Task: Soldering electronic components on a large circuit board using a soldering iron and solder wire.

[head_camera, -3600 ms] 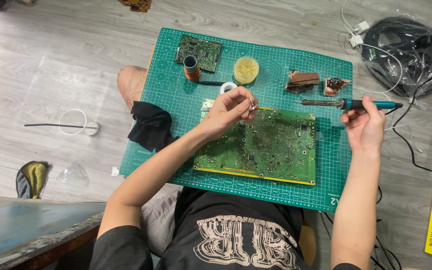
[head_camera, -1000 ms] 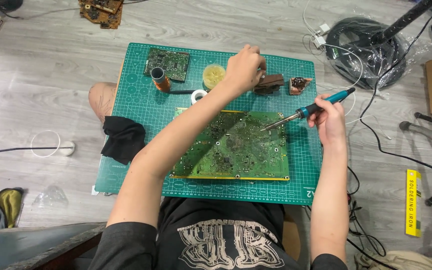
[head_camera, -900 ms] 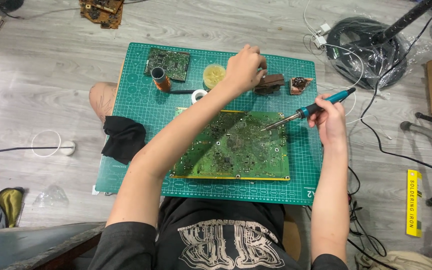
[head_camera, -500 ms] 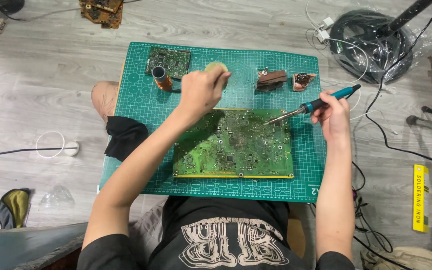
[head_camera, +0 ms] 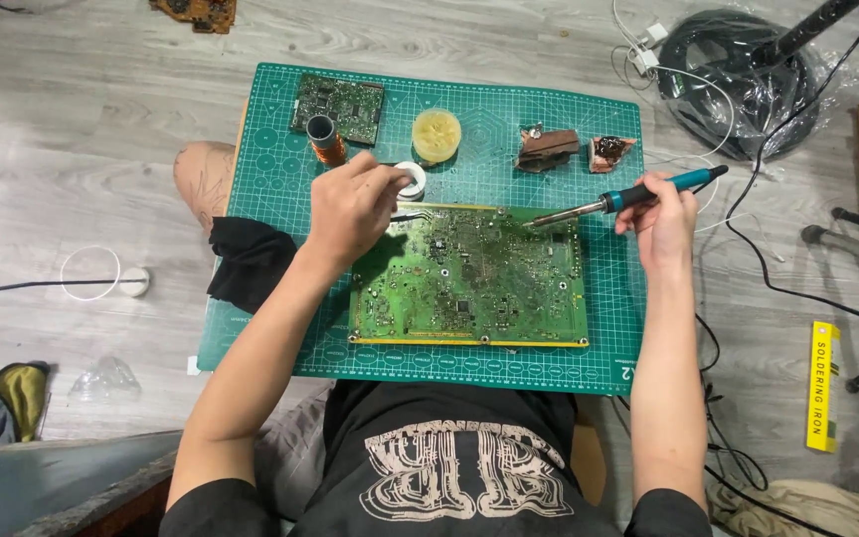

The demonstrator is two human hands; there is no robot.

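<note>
A large green circuit board (head_camera: 469,278) lies on a green cutting mat (head_camera: 270,298) in front of me. My right hand (head_camera: 660,211) grips a blue-handled soldering iron (head_camera: 648,191); its metal tip hovers over the board's far right corner. My left hand (head_camera: 350,207) rests at the board's far left corner, its fingers curled against a small white roll (head_camera: 413,179). Whether those fingers hold anything is hidden by the back of the hand.
At the mat's far edge are a small green board (head_camera: 340,99), a copper-wound spool (head_camera: 325,139), a round yellow tin (head_camera: 436,134) and two brown holders (head_camera: 547,147). A black cloth (head_camera: 241,261) lies at the left. Coiled black cable (head_camera: 738,80) and a yellow box (head_camera: 823,383) lie on the floor at right.
My left hand has drawn back from the brown holders at the far edge to the white roll by the board's left corner. The soldering iron stays over the board's right side.
</note>
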